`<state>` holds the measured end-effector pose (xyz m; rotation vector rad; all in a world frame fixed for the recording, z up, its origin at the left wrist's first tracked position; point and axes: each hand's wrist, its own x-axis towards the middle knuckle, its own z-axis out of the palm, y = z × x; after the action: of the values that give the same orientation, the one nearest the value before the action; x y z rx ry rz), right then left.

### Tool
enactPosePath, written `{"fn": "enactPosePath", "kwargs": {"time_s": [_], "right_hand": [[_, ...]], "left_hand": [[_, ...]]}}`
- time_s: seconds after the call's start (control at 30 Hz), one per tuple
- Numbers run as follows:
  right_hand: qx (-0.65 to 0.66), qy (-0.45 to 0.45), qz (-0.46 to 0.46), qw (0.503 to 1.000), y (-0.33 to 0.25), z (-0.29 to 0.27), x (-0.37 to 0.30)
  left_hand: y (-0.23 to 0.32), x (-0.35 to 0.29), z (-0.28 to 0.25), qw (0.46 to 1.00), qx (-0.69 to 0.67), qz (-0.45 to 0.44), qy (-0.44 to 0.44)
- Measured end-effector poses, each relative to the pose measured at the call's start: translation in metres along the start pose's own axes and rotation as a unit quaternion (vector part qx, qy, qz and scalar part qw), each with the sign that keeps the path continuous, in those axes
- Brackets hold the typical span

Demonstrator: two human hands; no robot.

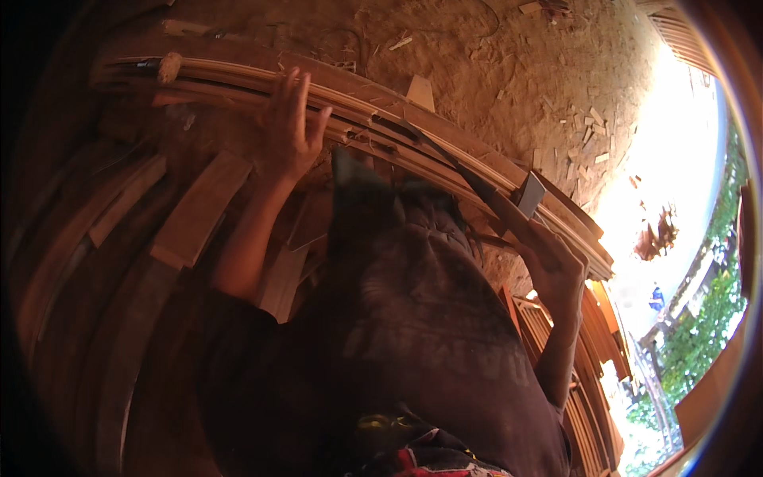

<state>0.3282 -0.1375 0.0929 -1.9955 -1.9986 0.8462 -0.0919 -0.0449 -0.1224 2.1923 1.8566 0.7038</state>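
Note:
Long wooden strips [230,83] lie side by side across the space in front of me. My left hand [292,131] is at the strips toward the left, its fingers stretched out and nothing in its grasp. Whether the palm touches the wood I cannot tell. Farther right, my right hand [550,256] is closed round the near end of a long, dark, narrow tool [455,163]. The tool slants over the strips, its thin end pointing away to the left; its exact kind is unclear. A grey flat-faced block [532,194] sits beside the right fingers.
A tan lump [168,68] rests on the strips at far left. A pale offcut [421,92] stands beyond them. Wood scraps [596,121] litter the dirt floor. Boards [200,203] lie at my left; stacked strips [592,374] are at my right.

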Motion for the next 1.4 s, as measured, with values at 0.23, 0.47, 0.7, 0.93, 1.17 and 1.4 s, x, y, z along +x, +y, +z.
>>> {"fn": "enactPosePath", "kwargs": {"time_s": [0.23, 0.47, 0.7, 0.93, 1.17, 1.4], "right_hand": [[-0.075, -0.081, 0.006, 0.994, -0.028, -0.015, 0.018], [-0.105, -0.065, -0.107, 0.987, -0.092, -0.008, 0.048], [-0.158, -0.074, -0.240, 0.955, -0.203, 0.026, 0.120], [-0.157, -0.091, -0.234, 0.955, -0.142, 0.014, 0.112], [-0.188, -0.076, -0.154, 0.967, -0.098, -0.045, 0.053], [-0.038, -0.087, -0.114, 0.989, -0.088, -0.007, 0.054]], "left_hand": [[0.126, -0.008, 0.000, 0.940, -0.265, 0.180, -0.115], [0.177, 0.024, 0.026, 0.901, -0.305, 0.194, -0.239], [0.119, 0.026, 0.043, 0.874, -0.480, 0.026, -0.072], [0.140, 0.027, 0.076, 0.902, -0.413, 0.108, -0.068], [0.220, 0.023, 0.042, 0.914, -0.323, 0.114, -0.216], [0.169, 0.001, 0.016, 0.949, -0.272, 0.095, -0.124]]}}
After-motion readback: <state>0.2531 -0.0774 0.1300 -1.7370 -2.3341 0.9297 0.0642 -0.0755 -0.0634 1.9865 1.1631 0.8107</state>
